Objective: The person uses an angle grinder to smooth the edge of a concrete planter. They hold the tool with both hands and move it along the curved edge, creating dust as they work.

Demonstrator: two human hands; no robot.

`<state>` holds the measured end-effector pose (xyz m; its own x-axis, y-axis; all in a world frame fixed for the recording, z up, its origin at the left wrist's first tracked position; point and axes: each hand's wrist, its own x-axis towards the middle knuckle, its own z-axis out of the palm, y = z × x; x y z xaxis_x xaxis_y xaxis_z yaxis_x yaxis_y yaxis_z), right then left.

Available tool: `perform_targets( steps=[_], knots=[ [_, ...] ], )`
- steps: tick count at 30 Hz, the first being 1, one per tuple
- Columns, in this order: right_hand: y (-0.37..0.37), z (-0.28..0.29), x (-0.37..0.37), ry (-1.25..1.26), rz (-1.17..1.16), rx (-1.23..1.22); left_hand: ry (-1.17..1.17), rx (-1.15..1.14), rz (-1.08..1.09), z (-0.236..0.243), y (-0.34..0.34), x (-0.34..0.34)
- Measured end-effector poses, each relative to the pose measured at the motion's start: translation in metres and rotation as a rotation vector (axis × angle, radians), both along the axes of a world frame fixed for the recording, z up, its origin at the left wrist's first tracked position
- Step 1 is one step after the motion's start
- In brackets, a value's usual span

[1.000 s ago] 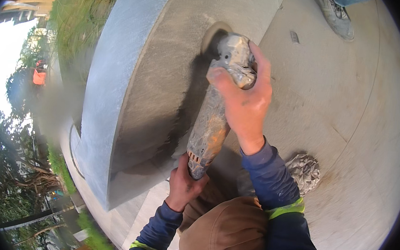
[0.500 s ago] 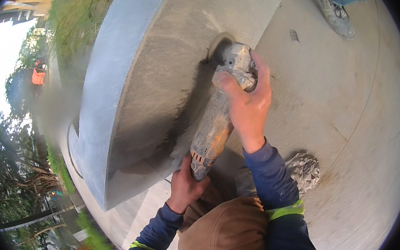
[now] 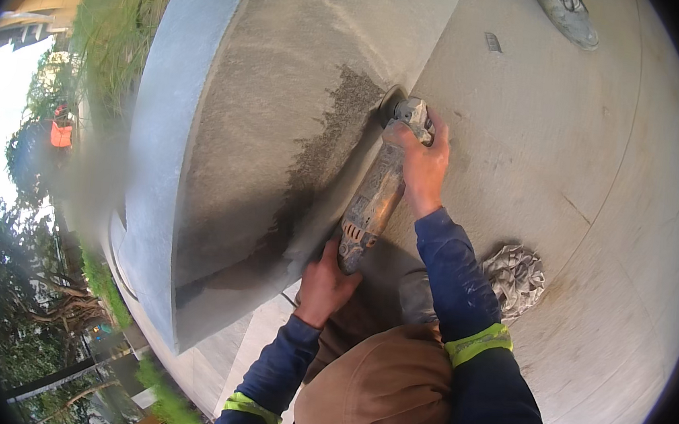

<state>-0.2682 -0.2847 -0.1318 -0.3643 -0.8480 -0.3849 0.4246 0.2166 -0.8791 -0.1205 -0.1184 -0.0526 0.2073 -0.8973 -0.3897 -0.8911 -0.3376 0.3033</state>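
My right hand (image 3: 426, 165) grips the head of a long, dust-caked angle grinder (image 3: 377, 191), thumb over its casing. My left hand (image 3: 325, 287) is wrapped round the vented rear end of the tool, lower and to the left. The round wheel (image 3: 389, 102) at the grinder's front is against or very close to the side of a concrete block (image 3: 260, 100), near where it meets the paving. A dark, irregular patch (image 3: 302, 176) runs along that side, left of the tool; contact of the wheel is partly hidden.
Concrete paving (image 3: 571, 151) surrounds the block, with a crumpled grey bundle (image 3: 511, 279) beside my right forearm. Another person's dusty shoe (image 3: 567, 14) stands at top right. Grass (image 3: 104, 46) and trees (image 3: 18, 281) lie beyond the block, with something orange (image 3: 61, 133) farther off.
The grinder and both hands have moved: the head down and rightward toward the block's lower edge, the rear end up and rightward. More of the dark patch now shows.
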Motion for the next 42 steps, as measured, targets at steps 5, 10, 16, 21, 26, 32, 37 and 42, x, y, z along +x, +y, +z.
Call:
perform_targets(
  steps=[5, 10, 16, 21, 26, 32, 37, 42],
  knots=[
    [0.003, 0.013, -0.003, -0.088, 0.019, -0.096, 0.049, -0.028, 0.031, 0.003, 0.003, -0.004],
    [0.007, 0.054, -0.002, 0.127, 0.009, -0.313, 0.109, -0.146, 0.058, 0.017, 0.018, -0.004],
    [0.000, -0.001, -0.001, -0.090, 0.015, -0.039, 0.017, 0.011, 0.025, 0.001, -0.003, -0.005],
    [0.002, -0.006, -0.001, -0.117, 0.032, -0.027, 0.002, 0.015, 0.034, -0.010, 0.001, -0.001],
    [0.008, 0.032, -0.002, 0.066, 0.011, -0.250, 0.103, -0.057, 0.101, 0.009, 0.012, -0.006],
    [0.001, 0.006, -0.004, -0.091, 0.026, -0.009, 0.007, 0.006, 0.014, -0.010, 0.006, -0.005],
    [-0.002, -0.011, -0.003, -0.077, 0.036, -0.008, 0.044, -0.001, 0.004, -0.017, 0.001, -0.004],
    [0.003, 0.017, -0.002, 0.142, -0.014, -0.246, 0.080, -0.028, 0.099, 0.005, 0.004, -0.009]
  ],
)
